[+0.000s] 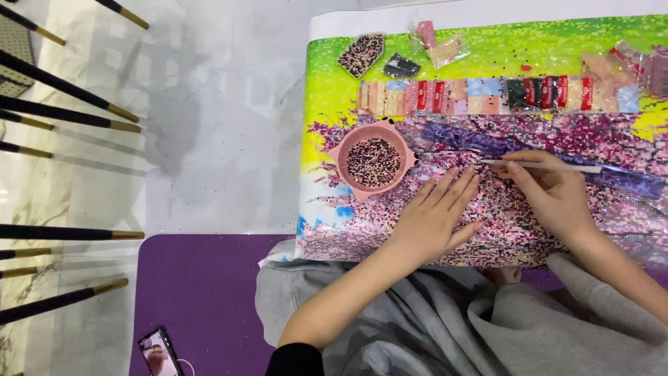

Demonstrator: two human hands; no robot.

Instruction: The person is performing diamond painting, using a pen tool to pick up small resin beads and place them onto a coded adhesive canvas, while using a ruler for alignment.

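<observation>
Left hand [435, 219] is laid flat, fingers spread and holding nothing, on the bead canvas [487, 209], just right of the pink tray [341, 157] of loose beads. Right hand [553, 195] is closed around a white pen [543, 166], its tip touching the canvas. Most of the picture is judged filled; bead packets [487, 95] above are judged left to place

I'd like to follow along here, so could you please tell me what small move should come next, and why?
Probably press the pen tip down onto the canvas: the right hand holds it just above the surface, while the left hand lies flat, steadying it.
</observation>
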